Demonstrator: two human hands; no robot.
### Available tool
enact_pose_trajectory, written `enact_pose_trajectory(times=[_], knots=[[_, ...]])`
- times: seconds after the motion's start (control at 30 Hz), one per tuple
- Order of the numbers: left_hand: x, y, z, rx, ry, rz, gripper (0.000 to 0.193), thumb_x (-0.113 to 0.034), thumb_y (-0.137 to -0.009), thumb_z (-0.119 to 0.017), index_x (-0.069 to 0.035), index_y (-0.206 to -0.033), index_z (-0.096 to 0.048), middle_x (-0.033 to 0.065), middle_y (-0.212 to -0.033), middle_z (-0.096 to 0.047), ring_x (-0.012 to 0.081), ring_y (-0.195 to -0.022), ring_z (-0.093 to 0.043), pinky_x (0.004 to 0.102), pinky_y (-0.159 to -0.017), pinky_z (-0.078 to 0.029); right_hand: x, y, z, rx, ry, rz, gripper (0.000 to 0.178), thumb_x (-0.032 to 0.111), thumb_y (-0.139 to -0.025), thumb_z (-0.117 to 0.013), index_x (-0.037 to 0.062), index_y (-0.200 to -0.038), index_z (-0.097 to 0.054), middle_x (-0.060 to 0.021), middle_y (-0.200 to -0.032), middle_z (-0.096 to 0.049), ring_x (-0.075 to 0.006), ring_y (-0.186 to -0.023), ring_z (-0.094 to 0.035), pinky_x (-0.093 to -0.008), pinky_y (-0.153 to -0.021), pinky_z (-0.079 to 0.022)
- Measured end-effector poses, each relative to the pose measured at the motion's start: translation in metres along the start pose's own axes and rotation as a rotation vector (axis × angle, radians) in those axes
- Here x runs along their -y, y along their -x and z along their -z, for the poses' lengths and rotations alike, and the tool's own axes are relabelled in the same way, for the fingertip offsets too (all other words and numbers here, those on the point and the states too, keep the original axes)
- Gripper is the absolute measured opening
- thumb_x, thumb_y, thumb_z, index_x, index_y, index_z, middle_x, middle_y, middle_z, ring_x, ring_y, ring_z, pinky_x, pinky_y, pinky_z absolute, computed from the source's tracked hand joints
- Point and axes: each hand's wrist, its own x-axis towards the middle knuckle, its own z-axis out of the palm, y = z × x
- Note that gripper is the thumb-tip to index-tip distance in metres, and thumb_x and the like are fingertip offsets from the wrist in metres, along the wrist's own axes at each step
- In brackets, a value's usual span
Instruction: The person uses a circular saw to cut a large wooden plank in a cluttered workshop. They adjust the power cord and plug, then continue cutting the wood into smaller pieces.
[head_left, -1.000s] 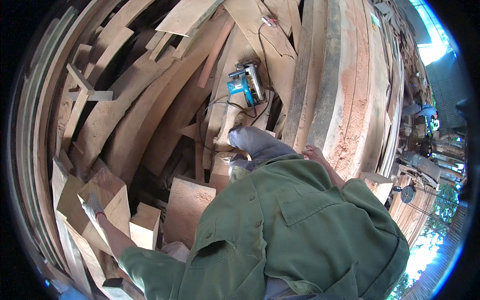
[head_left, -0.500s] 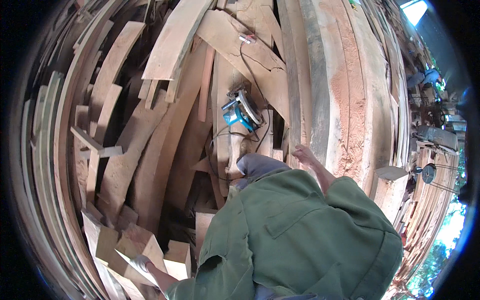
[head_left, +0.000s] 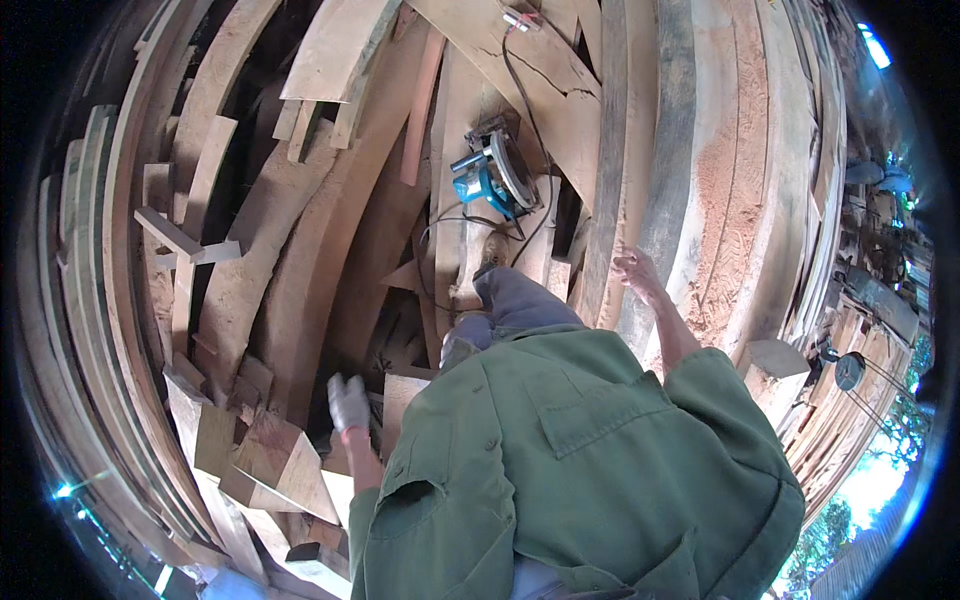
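Stepping over piled offcuts w/ both hands free. Left hand (head_left: pixel 348 402), gloved, hangs lower left of centre, holding nothing, near wedge-shaped block (head_left: pixel 285 462). Right hand (head_left: pixel 638 270), bare, fingers spread, rests against long plank (head_left: pixel 655 180) right of centre. Best: keep palm on plank for balance, watch footing, avoid blue circular saw (head_left: pixel 492 180) & cord (head_left: pixel 525 90) at upper centre.

1 blue circular saw (head_left: pixel 490 180) with 1 black cord (head_left: pixel 520 80) lies on the planks. 2 hands show: 1 gloved left hand (head_left: pixel 348 402) and 1 bare right hand (head_left: pixel 638 272). 1 green jacket (head_left: pixel 580 470) is in view. The curved planks (head_left: pixel 250 270) and wood offcuts (head_left: pixel 285 460) are too many and too overlapped to count.
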Motion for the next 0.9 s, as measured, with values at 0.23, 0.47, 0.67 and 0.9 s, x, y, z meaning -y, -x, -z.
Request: enact_pose_trajectory(times=[0.23, 0.47, 0.67, 0.9], knots=[[-0.128, -0.008, -0.076, 0.444, 0.238, -0.226, 0.062, -0.037, -0.094, -0.063, -0.001, -0.143, -0.049, 0.02, -0.145, -0.053, 0.0321, -0.134, -0.05, 0.0373, -0.11, -0.04, -0.006, 0.005, 0.006, 0.053, -0.111, 0.064, 0.054, 0.019, -0.094, -0.07, -0.0003, -0.137, -0.044, -0.0106, -0.108, -0.06, -0.0162, -0.088, -0.061, -0.025, -0.066, -0.047], [-0.119, -0.08, -0.054, 0.548, 0.035, -0.188, 0.066, -0.04, -0.093, -0.061, 0.004, -0.141, -0.05, 0.0225, -0.144, -0.052, 0.0317, -0.135, -0.05, 0.0361, -0.109, -0.041, -0.026, 0.03, 0.01, -0.339, -0.082, 0.176, 0.06, 0.03, -0.094, -0.069, -0.0005, -0.141, -0.046, -0.0131, -0.123, -0.066, -0.0187, -0.1, -0.063, -0.0328, -0.081, -0.053], [-0.175, -0.139, -0.035, 0.686, -0.13, -0.06, 0.066, -0.041, -0.091, -0.062, 0.005, -0.138, -0.054, 0.0237, -0.139, -0.057, 0.0301, -0.13, -0.055, 0.0348, -0.106, -0.044, -0.048, 0.065, 0.026, -0.74, -0.295, 0.202, 0.054, 0.027, -0.095, -0.068, 0.0051, -0.141, -0.049, -0.0154, -0.122, -0.068, -0.024, -0.108, -0.064, -0.0375, -0.092, -0.052], [-0.279, -0.229, -0.05, 0.569, -0.237, -0.543, 0.06, -0.038, -0.095, -0.062, 0.001, -0.14, -0.053, 0.02, -0.138, -0.059, 0.0274, -0.129, -0.056, 0.035, -0.106, -0.044, -0.05, 0.053, 0.03, -1.04, -0.142, 0.111, 0.062, 0.029, -0.093, -0.069, 0.0029, -0.144, -0.046, -0.0193, -0.142, -0.054, -0.0314, -0.132, -0.051, -0.0412, -0.108, -0.042]])
